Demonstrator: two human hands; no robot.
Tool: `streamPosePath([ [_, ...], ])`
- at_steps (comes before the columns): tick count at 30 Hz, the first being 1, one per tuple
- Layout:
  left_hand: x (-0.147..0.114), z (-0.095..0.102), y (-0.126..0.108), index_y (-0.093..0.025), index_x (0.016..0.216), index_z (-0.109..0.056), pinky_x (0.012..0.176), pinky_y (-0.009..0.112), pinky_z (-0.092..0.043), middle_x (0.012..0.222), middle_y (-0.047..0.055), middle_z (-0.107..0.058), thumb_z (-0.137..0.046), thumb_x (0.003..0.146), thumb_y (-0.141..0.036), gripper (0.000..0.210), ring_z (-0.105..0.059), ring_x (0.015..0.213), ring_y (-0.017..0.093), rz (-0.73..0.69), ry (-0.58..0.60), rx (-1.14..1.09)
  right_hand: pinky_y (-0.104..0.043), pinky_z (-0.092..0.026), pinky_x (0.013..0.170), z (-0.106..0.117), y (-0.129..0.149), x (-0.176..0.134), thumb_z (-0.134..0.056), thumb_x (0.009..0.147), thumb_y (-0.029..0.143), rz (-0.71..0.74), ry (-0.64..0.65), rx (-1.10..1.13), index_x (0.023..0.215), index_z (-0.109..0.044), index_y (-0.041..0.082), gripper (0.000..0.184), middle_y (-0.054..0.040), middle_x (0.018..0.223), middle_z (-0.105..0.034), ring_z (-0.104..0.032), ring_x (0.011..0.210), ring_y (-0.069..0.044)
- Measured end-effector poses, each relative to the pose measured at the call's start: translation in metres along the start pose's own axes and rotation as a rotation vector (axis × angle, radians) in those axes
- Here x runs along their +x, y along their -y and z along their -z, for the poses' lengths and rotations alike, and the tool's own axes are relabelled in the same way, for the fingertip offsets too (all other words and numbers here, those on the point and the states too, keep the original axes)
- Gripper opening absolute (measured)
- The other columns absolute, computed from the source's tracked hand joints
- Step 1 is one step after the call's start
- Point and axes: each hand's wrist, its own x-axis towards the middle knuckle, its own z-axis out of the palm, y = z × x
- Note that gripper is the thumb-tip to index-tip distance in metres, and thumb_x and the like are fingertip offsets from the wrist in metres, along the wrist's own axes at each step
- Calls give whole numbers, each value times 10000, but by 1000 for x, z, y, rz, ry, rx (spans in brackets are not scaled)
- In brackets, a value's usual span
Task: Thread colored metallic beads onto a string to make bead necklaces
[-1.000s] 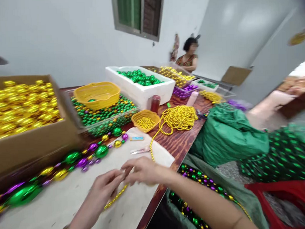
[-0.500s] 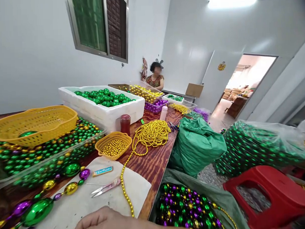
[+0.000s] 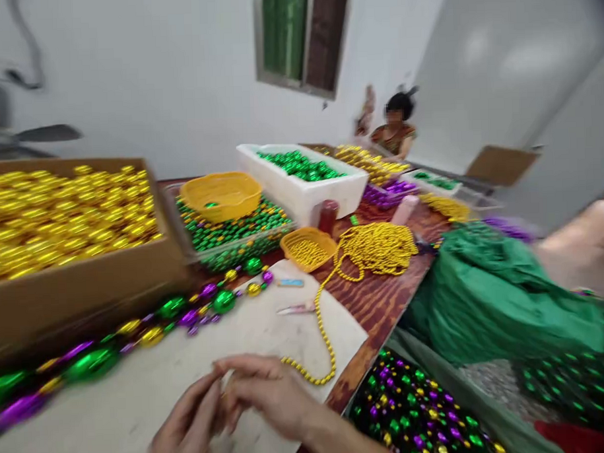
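My right hand point(image 3: 271, 389) is closed at the lower middle, with a string of gold beads point(image 3: 326, 341) running in behind its fingers. Beside it, my left hand point(image 3: 187, 425) has its fingers pressed together, and the fingertips of both hands meet. What the left fingers hold is hidden and blurred. The bead string loops back over a pale sheet point(image 3: 154, 390) to a heap of gold bead strings point(image 3: 379, 247). Small thread snips point(image 3: 297, 308) and a blue-labelled strip point(image 3: 290, 282) lie on the sheet. A garland of green, purple and gold beads point(image 3: 93, 364) stretches along the left.
A cardboard box point(image 3: 110, 273) of gold beads stands at left. Behind are a clear bin point(image 3: 243, 245), yellow baskets point(image 3: 222, 196) and a white foam box point(image 3: 330, 192). Green sacks point(image 3: 512, 298) and a bead-filled bag point(image 3: 427, 407) flank the table's right edge. A person point(image 3: 398, 134) sits at the back.
The view has swung left, bringing the gold-bead box in. My left hand has come into sight against the right. The gold string's near end now bends toward my right hand.
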Motion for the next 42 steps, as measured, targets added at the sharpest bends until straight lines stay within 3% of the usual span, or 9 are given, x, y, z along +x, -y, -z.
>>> streamPosePath([
  [5,-6,12,5,-190,984,-718,631,252,-485,798,24,-678,-672,790,-388,281,-594,699,168,99,202,-15,-397,-494,623,10,5,-7,-498,918,294,86,86,-297,1318,-609,190,428,-74,774,-641,-549,610,-197],
  [10,-4,14,-6,-200,885,-721,687,251,-443,785,17,-656,-607,846,-321,171,-571,757,168,49,213,39,-438,-484,818,19,12,-8,-456,880,90,205,227,-684,1366,-535,236,514,-106,1052,-665,-600,886,-260],
  [15,2,18,-15,-196,742,-655,595,240,-351,675,-12,-579,-558,854,-269,165,-469,635,131,-36,202,272,-407,-462,711,14,26,5,-430,802,-33,211,229,-962,1076,-603,152,373,-99,812,-659,-583,740,-247],
  [18,7,21,-15,-183,677,-619,539,234,-300,585,-28,-490,-541,827,-219,173,-379,562,109,49,222,174,-390,-455,697,9,31,15,-442,787,-45,227,233,-996,903,-585,161,276,-80,758,-632,-559,700,-229],
  [21,6,22,-10,-174,730,-653,504,232,-270,534,-42,-413,-549,826,-237,155,-316,527,100,181,205,-84,-428,-451,818,7,32,20,-467,816,-14,275,235,-927,840,-581,170,217,-114,903,-653,-582,878,-258],
  [25,-1,20,-6,-170,825,-691,532,234,-294,561,-36,-435,-602,836,-287,148,-351,563,103,177,136,-195,-414,-381,1012,5,29,17,-465,895,55,307,176,-720,966,-619,182,212,-123,1217,-604,-503,1193,-231],
  [33,-10,13,-4,-157,748,-666,540,229,-302,566,-29,-447,-628,841,-309,183,-363,564,93,206,100,-270,-344,-416,932,-12,12,12,-583,886,202,145,-88,-261,780,-651,193,126,-42,991,-611,-575,1016,-197],
  [38,-11,11,-7,-158,778,-642,539,222,-305,566,-43,-400,-623,859,-334,195,-346,554,85,289,122,-482,-326,-388,943,-19,11,8,-562,903,244,82,-144,2,825,-601,210,93,-18,969,-566,-541,1028,-181],
  [42,-13,14,-6,-152,847,-657,498,216,-239,539,-75,-273,-611,872,-363,217,-236,510,73,300,189,-426,-357,-452,888,-13,18,18,-530,898,290,18,-180,264,787,-499,220,135,17,783,-496,-573,825,-159],
])
